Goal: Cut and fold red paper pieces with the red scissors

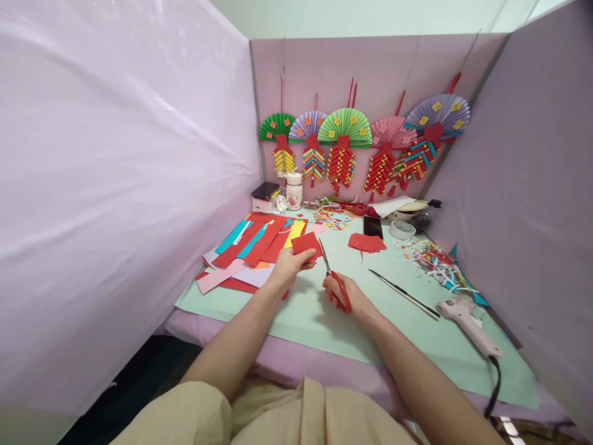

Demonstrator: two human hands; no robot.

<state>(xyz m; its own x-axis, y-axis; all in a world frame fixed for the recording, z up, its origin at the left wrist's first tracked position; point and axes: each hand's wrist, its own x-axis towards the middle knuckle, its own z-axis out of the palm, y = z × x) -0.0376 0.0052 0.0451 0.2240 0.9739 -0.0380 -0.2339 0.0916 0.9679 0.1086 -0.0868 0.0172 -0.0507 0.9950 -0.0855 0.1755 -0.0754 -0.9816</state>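
In my left hand [293, 264] I pinch a red card [306, 243], at the blades of the scissors [341, 287]; my right hand [356, 300] is closed around their handles. Left of the scissors lie papers [274, 242]; to their right, red pieces [369, 242], a thin tool [404, 293], scraps [438, 266] and a glue gun [471, 324].
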